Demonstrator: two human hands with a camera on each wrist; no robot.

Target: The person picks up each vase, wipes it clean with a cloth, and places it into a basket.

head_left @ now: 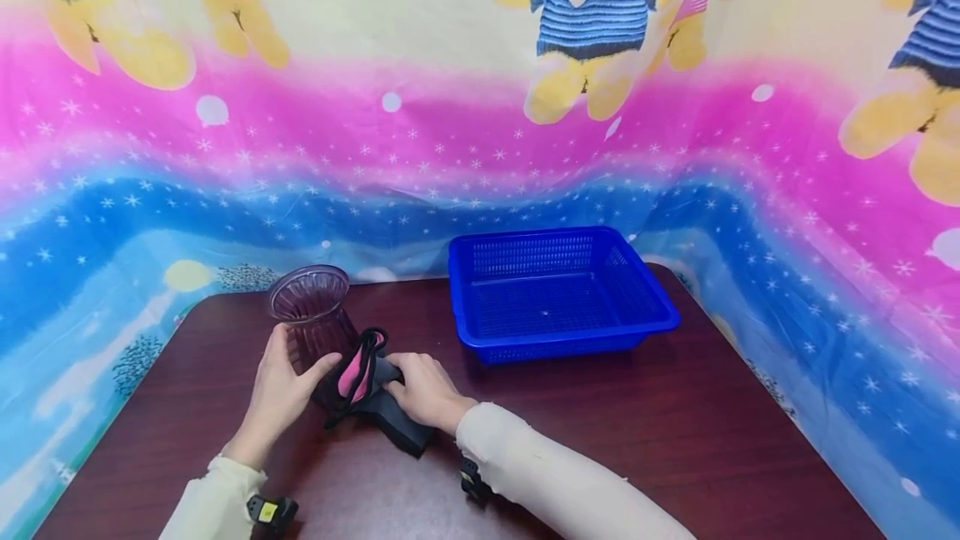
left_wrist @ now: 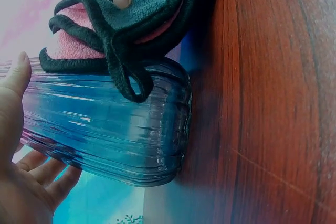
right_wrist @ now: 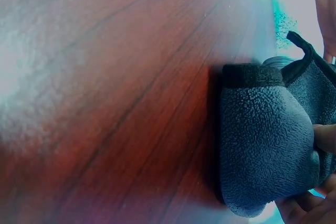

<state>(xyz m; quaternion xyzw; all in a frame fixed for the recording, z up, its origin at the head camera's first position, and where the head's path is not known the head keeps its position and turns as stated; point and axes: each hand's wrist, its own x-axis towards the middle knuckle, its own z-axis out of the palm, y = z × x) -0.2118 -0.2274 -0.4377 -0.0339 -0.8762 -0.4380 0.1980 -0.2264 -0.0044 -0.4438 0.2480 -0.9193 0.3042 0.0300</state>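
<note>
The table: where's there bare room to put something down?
The table has a wide bare patch bordered by the blue basket and right sleeve, plus a smaller gap between basket and purple vase. The basket's inside looks bare. It's crowded around the vase, cloth, left hand and right hand.

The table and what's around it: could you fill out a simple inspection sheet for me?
Surface: dark red-brown table, shiny, with a thin pale line across it in the left wrist view.
Job's things: a see-through, purple-tinted ribbed vase, mouth up; beside it a folded grey-and-pink cloth with black edging.
Clutter: one blue basket at the back, right of the vase.
Hands: the left hand holds the vase; the right hand grips the cloth.
Cables: nothing seen.
Surroundings: a hanging backdrop printed with bears and snowflakes in pink, blue and cream.
</note>
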